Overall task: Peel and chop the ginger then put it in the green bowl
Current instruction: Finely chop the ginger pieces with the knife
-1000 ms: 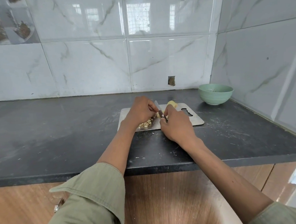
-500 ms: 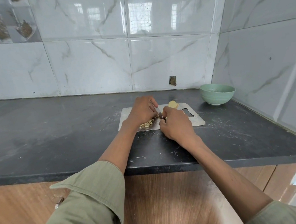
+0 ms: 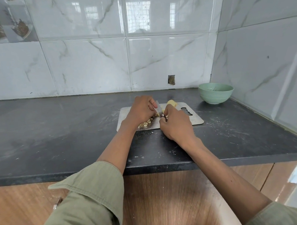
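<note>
On the board (image 3: 195, 120), your right hand (image 3: 177, 126) grips the knife (image 3: 160, 110), blade pointing away, just right of the ginger (image 3: 157, 114) pinned under your curled left hand (image 3: 140, 110).

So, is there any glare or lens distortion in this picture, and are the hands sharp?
Head view: bright window reflections glare on the wall tiles; the wide lens bends the countertop edge; left hand, right hand and knife look reasonably sharp.
</note>
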The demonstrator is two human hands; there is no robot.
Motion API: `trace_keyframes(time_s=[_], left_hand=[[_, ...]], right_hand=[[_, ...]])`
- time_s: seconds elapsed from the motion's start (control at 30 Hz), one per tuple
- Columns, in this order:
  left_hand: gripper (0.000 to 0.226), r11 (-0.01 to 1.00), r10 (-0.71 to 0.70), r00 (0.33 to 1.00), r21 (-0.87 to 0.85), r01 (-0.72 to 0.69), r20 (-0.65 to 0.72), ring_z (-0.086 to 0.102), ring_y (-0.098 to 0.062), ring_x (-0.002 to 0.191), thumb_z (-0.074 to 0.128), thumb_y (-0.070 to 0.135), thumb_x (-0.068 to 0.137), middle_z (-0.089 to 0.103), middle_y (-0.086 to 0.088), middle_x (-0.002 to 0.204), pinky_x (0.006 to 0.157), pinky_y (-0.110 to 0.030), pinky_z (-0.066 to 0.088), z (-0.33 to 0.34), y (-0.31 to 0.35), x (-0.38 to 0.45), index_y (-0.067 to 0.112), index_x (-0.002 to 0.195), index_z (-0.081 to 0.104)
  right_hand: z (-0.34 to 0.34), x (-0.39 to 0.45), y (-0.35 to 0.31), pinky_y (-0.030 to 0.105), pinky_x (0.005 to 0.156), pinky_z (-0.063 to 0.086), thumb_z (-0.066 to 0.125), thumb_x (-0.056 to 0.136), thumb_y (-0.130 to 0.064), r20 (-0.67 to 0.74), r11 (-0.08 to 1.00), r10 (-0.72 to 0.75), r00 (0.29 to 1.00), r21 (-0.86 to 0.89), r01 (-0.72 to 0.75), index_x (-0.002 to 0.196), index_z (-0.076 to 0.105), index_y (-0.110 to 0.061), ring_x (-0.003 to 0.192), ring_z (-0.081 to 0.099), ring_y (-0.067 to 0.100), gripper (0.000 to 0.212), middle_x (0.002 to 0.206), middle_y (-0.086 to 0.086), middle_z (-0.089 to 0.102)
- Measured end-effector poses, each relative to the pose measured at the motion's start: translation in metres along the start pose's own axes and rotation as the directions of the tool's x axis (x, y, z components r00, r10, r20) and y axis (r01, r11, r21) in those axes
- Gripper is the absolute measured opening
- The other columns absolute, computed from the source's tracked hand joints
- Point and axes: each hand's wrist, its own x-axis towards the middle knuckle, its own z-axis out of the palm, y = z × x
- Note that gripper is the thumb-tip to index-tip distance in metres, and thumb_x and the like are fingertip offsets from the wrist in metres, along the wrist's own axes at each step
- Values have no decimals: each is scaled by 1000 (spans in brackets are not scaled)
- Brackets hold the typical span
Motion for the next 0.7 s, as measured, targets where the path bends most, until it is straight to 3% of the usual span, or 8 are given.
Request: trace_keyframes(time_s=[0.23, 0.47, 0.63, 0.7], left_hand=[[29, 1000, 2, 1000, 8, -2, 3, 73, -10, 65, 81, -10, 72, 75, -4, 68, 67, -28, 60, 2, -2, 0, 12, 88, 72], [27, 997, -18, 1000, 82, 16, 22, 66, 5, 60, 77, -11, 75, 71, 5, 62, 57, -2, 41, 2, 1, 1, 14, 85, 73], [24, 997, -17, 999, 82, 14, 39, 65, 7, 59, 80, -7, 76, 72, 4, 65, 58, -3, 44, 1, 2, -1, 13, 88, 76], [24, 996, -13, 999, 86, 10, 34, 69, 1, 66, 80, -4, 76, 73, 3, 68, 65, -11, 51, 0, 3, -1, 15, 90, 76]], right_hand=[[2, 0, 1, 37, 65, 37, 52, 92, -24, 10, 999, -36, 999, -17, 36, 101, 51, -19, 88, 53, 31, 11, 86, 9, 60], [2, -1, -3, 36, 66, 37, 51, 91, -21, 29, 998, -28, 999, -56, 30, 100, 55, -20, 87, 50, 30, 10, 88, 6, 60], [2, 3, -7, 35, 68, 38, 53, 92, -23, 53, 995, -6, 999, -97, 12, 103, 58, -20, 90, 54, 29, 12, 91, 5, 61], [2, 3, -5, 35, 68, 37, 54, 92, -24, 47, 997, 6, 999, -76, -3, 103, 59, -20, 89, 53, 29, 12, 90, 4, 60]])
